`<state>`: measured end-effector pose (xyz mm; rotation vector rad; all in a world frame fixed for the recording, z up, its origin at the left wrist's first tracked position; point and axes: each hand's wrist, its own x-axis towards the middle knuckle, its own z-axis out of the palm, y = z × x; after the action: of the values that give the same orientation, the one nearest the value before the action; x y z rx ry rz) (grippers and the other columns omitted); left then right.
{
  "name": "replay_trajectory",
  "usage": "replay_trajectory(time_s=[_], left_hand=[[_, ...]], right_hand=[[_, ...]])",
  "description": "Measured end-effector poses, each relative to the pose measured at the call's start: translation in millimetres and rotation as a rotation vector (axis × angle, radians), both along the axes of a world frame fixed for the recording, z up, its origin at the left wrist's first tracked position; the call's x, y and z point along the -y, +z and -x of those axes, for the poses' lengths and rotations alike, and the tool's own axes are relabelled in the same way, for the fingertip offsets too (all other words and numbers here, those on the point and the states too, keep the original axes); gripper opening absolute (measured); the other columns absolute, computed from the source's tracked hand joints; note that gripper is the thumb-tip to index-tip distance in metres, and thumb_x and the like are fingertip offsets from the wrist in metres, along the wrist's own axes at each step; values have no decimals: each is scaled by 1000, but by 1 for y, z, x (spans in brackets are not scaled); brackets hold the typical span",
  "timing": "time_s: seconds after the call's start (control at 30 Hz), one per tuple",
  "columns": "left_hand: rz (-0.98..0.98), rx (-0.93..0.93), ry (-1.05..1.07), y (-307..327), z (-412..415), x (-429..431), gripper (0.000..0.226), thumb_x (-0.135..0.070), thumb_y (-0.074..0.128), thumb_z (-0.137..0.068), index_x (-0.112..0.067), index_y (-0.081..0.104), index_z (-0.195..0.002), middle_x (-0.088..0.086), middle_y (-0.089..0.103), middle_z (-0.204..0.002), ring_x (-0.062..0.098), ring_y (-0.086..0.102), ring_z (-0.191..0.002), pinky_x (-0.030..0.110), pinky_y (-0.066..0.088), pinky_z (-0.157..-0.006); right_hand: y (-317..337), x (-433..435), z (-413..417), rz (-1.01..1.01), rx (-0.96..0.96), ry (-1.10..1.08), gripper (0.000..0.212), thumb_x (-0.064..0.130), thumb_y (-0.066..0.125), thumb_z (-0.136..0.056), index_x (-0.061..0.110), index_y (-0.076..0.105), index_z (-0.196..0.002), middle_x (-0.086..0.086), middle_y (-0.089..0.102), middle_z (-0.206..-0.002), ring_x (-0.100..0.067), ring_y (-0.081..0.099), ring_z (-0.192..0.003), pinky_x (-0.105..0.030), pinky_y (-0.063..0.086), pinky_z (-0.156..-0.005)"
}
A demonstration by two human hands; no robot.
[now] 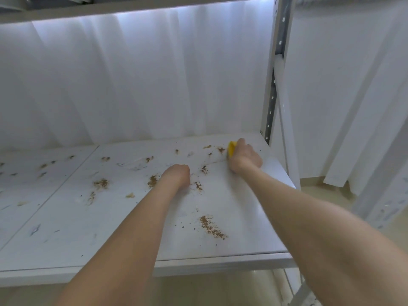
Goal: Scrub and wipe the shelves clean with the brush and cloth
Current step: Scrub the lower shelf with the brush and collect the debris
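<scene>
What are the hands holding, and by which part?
The right hand grips a yellow cleaning tool over its top; only one end shows. The curled left hand rests on the white shelf; any contents hidden.

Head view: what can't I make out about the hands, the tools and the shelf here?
The yellow brush, head view: the right hand covers it, so only one yellow edge shows and the bristles are hidden.
The left hand, head view: its fingers curl out of sight, so whether it holds a cloth is unclear.
The shelf, head view: the left end is cut off by the frame edge.
The pale lumps, head view: too small to identify.
</scene>
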<state>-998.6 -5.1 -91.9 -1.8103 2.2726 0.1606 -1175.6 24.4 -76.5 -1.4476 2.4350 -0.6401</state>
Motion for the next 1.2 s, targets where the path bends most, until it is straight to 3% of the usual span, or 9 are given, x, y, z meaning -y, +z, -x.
replay_trajectory(time_s=[0.17,0.27,0.4,0.5,0.57,0.67,0.8,0.93,1.2], left_hand=[[25,-26,-3,-1,0,5,22,-2,37,-93,-18,43,-78,-2,37,-72,19,42,-76,24,36,-65],[17,-19,1,1,1,5,28,2,38,-89,-13,33,-66,1,33,-65,14,31,-56,23,27,-51],[1,29,2,1,3,5,20,4,38,-87,-9,45,-72,2,30,-63,14,28,-54,27,30,-57],[-2,41,14,2,5,6,32,2,39,-87,6,57,-113,4,39,-66,16,38,-58,29,36,-60],[-14,68,7,4,8,4,36,-3,42,-89,5,53,-122,12,60,-94,23,59,-85,34,48,-77],[-18,128,-4,5,11,-1,32,-13,51,-90,-3,54,-120,10,58,-117,26,57,-108,33,48,-87],[-16,113,-24,3,10,-3,27,-4,43,-92,-2,53,-117,8,58,-99,25,57,-94,31,47,-81],[11,74,-37,0,7,0,28,2,37,-91,2,57,-111,1,41,-68,16,42,-62,27,39,-67],[-11,61,-8,-4,6,3,25,-1,40,-89,-1,57,-107,2,40,-68,19,44,-68,28,38,-67]], right_hand=[[-7,1,61,-14,-28,-252,41,11,45,-94,10,42,-134,-18,47,-130,-37,52,-115,-37,42,-79],[-9,11,56,-21,-45,-207,36,2,47,-88,9,54,-123,-15,58,-121,-33,56,-110,-34,42,-75],[-7,21,17,-18,-88,-52,33,7,47,-90,14,54,-122,-10,58,-121,-30,57,-111,-32,37,-73],[-8,22,-17,-48,-101,80,37,8,44,-90,19,53,-125,-8,57,-123,-29,57,-113,-32,37,-74],[-9,20,-43,-68,-93,184,39,8,44,-90,22,52,-126,-7,57,-125,-28,56,-114,-32,38,-74],[-8,18,-61,-76,-16,285,39,11,49,-88,25,53,-124,-5,55,-127,-27,56,-115,-31,38,-75],[0,12,-16,70,47,125,35,23,44,-95,27,48,-130,-9,56,-125,-32,56,-114,-32,36,-76],[-6,4,37,1,-40,-85,32,10,42,-91,17,53,-120,-12,57,-123,-33,54,-113,-33,36,-76],[-10,8,-43,-57,-50,155,34,12,43,-92,23,51,-122,-8,58,-121,-30,57,-110,-33,39,-74]])
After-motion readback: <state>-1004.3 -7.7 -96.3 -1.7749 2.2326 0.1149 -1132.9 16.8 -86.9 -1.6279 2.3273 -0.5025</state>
